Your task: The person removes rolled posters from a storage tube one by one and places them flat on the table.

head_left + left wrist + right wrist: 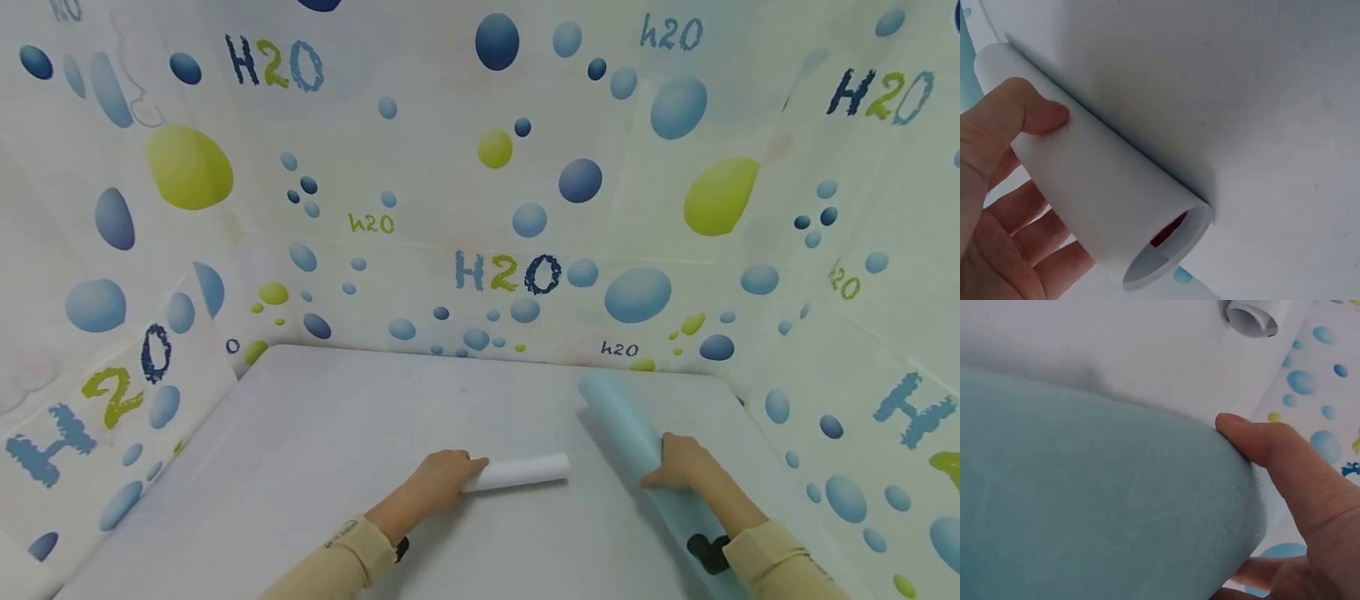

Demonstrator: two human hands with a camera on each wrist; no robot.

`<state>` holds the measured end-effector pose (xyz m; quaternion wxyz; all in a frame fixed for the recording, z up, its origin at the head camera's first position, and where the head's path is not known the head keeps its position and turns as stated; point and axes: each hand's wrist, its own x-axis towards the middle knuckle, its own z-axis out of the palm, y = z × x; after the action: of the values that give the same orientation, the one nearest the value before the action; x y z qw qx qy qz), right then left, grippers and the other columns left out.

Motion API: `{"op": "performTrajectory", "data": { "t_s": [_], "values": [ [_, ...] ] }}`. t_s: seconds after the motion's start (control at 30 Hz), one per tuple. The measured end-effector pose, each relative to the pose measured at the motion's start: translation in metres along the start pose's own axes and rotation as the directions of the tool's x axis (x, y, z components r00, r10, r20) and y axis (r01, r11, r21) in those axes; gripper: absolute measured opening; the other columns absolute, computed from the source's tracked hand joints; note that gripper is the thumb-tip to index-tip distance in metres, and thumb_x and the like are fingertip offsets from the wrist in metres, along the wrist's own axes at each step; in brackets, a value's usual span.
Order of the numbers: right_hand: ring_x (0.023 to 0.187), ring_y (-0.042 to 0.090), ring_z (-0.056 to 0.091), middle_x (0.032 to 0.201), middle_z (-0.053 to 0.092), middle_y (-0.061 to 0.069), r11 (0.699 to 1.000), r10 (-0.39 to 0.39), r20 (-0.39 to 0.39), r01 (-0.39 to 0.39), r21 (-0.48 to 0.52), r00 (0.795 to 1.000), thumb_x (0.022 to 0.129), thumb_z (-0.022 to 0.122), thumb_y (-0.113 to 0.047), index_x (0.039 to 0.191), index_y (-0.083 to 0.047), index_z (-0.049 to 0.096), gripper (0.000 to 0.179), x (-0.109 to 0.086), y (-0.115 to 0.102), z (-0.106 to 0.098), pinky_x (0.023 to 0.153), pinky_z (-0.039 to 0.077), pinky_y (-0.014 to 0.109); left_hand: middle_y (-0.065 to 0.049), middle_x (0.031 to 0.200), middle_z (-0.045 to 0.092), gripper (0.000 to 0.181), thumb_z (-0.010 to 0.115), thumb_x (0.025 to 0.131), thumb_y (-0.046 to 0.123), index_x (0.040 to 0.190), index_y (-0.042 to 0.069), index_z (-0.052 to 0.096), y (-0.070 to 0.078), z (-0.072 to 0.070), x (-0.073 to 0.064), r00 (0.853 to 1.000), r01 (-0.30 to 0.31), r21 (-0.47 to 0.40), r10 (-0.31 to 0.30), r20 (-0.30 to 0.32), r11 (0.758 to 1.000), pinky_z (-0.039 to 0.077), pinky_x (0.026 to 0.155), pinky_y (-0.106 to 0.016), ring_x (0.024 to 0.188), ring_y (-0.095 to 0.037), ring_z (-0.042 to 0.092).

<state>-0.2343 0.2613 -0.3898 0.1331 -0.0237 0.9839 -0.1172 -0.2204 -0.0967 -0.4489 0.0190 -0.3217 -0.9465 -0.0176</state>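
Note:
A white paper roll lies across the middle of the white tabletop, and my left hand grips its left end. In the left wrist view, the thumb presses on the top of the roll and the fingers reach under it. Its near end is hollow, with a small dark red patch visible inside. To the right, my right hand holds a longer, thicker light blue roll that slants away toward the back. The right wrist view has the thumb on one edge of the blue roll; the other fingers are partly hidden beneath.
The white table has a back edge against a wall sheet printed with bubbles and H2O lettering. Similar sheets rise on the left and right sides. A small black device sits at the right wrist, over the blue roll.

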Motion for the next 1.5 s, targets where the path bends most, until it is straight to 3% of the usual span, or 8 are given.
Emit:
{"op": "performTrajectory", "data": {
  "t_s": [0.27,0.47,0.67,1.0,1.23,1.5],
  "values": [
    [0.092,0.038,0.056,0.107,0.058,0.022,0.990,-0.141,-0.108,0.142,-0.006,0.984,0.059,0.084,-0.025,0.124,0.003,0.049,0.079,-0.004,-0.007,0.001,0.073,0.046,0.057,-0.006,0.087,0.061,0.051,0.077,0.068,0.007,0.115,0.007,0.058,-0.012,0.001,-0.011,0.999,0.024,-0.052,-0.026,-0.026,0.998,0.047,0.063,-0.030,0.078,-0.021,0.059],
    [0.095,0.037,0.057,0.110,0.061,0.017,0.960,-0.281,-0.213,0.272,-0.068,0.936,0.054,0.087,-0.013,0.125,-0.008,0.054,0.078,-0.005,-0.008,0.000,0.076,0.044,0.057,-0.009,0.093,0.062,0.054,0.078,0.069,0.008,0.118,0.005,0.057,-0.027,0.004,-0.024,0.997,0.050,-0.123,-0.057,-0.049,0.991,0.049,0.066,-0.036,0.084,-0.024,0.059],
    [0.102,0.038,0.056,0.116,0.059,0.016,0.915,-0.401,-0.221,0.374,-0.153,0.889,0.052,0.087,-0.008,0.127,-0.014,0.054,0.082,0.000,-0.005,0.002,0.081,0.045,0.055,-0.010,0.096,0.062,0.055,0.078,0.070,0.007,0.121,0.005,0.056,-0.048,0.007,-0.036,0.990,0.097,-0.177,-0.114,-0.083,0.979,0.048,0.064,-0.037,0.081,-0.024,0.059],
    [0.089,0.036,0.059,0.106,0.061,0.017,0.892,-0.438,-0.298,0.370,-0.258,0.848,0.053,0.088,-0.010,0.126,-0.011,0.053,0.081,0.006,-0.005,0.008,0.071,0.049,0.053,-0.015,0.098,0.061,0.055,0.071,0.071,-0.003,0.122,0.002,0.054,-0.074,-0.023,-0.053,0.958,0.166,-0.238,-0.214,-0.193,0.957,0.048,0.069,-0.039,0.083,-0.026,0.059],
    [0.088,0.034,0.059,0.102,0.061,0.016,0.891,-0.431,-0.324,0.340,-0.301,0.842,0.054,0.088,-0.012,0.125,-0.012,0.054,0.079,0.006,-0.011,0.009,0.072,0.050,0.050,-0.014,0.096,0.061,0.056,0.069,0.071,-0.001,0.125,0.002,0.052,-0.068,-0.038,-0.052,0.957,0.103,-0.196,-0.151,-0.249,0.975,0.048,0.069,-0.039,0.081,-0.025,0.059],
    [0.087,0.035,0.059,0.101,0.060,0.018,0.890,-0.429,-0.347,0.326,-0.317,0.834,0.053,0.088,-0.014,0.125,-0.012,0.053,0.080,0.008,-0.017,0.012,0.069,0.050,0.050,-0.013,0.099,0.062,0.056,0.070,0.069,-0.003,0.123,0.004,0.056,-0.057,-0.045,-0.050,0.961,0.070,-0.127,-0.101,-0.257,0.989,0.047,0.058,-0.032,0.079,-0.024,0.059]
  ]
}}
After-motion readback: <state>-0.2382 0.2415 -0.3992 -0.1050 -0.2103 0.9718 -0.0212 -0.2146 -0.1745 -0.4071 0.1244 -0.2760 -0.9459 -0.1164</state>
